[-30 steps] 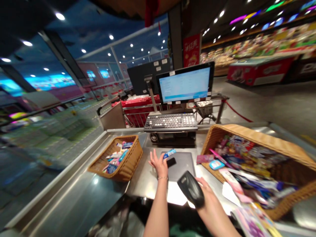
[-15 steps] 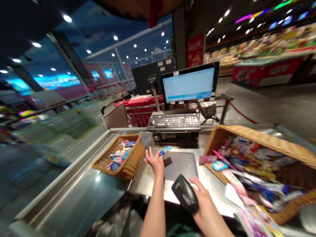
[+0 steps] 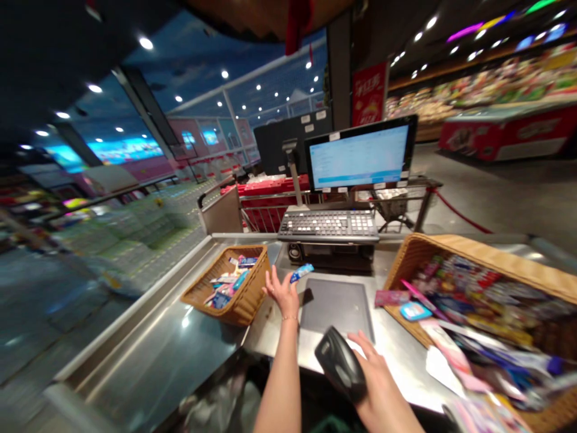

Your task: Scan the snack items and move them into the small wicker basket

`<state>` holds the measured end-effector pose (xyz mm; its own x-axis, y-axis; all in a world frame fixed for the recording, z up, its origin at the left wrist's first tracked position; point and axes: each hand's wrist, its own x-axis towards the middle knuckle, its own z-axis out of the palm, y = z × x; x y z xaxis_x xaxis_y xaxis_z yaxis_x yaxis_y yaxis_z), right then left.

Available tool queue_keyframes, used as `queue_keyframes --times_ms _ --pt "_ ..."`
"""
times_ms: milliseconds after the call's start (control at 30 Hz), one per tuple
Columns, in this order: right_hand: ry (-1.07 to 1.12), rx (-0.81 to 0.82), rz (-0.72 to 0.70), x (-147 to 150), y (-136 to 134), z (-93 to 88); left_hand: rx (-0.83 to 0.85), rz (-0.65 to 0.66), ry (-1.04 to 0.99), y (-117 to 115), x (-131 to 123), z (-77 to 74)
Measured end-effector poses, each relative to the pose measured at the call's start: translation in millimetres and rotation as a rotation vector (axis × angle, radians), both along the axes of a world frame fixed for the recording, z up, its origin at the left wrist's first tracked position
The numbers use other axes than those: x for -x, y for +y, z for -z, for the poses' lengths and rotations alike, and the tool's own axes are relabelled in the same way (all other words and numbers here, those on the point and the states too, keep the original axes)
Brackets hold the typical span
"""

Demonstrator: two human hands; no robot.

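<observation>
Between the thumb and fingers of my left hand (image 3: 283,293) is a small blue and white packet (image 3: 302,273), held at one end while the other fingers spread out. That hand hovers over the counter, close to the right side of the smaller wicker basket (image 3: 250,308), which has several small packets in it. A black handheld barcode scanner (image 3: 340,364) is gripped in my right hand (image 3: 378,385), near the front edge of the counter. Below the packet lies a grey flat plate (image 3: 336,307) set in the steel counter.
A keyboard (image 3: 328,224) and a lit monitor (image 3: 363,157) stand at the back. On the right, a large wicker basket (image 3: 487,248) is full of packaged goods, some hanging over its rim. Shopping carts (image 3: 265,213) are behind the counter.
The view has turned slightly left, so the surroundings sit further right. My left hand with the packet has moved a little nearer the smaller basket. The scanner stays in my right hand.
</observation>
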<state>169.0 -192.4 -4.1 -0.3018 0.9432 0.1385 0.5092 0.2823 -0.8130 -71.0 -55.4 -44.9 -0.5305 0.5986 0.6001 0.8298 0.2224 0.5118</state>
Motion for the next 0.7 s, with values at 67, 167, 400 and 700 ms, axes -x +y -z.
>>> queue_keyframes --times_ms 67,167,400,700 --pt "-0.030 -0.014 -0.004 1 0 -0.1 -0.006 -0.001 0.008 0 6 0.1" --pt "-0.065 -0.025 -0.019 2 0 0.7 -0.009 0.001 0.017 -1 12 -0.9" --pt "-0.084 -0.063 -0.071 1 1 7.2 -0.046 -0.034 0.050 -4 13 -8.8" --pt "-0.161 -0.070 -0.129 2 2 8.1 -0.075 -0.047 0.071 -5 21 -13.1"
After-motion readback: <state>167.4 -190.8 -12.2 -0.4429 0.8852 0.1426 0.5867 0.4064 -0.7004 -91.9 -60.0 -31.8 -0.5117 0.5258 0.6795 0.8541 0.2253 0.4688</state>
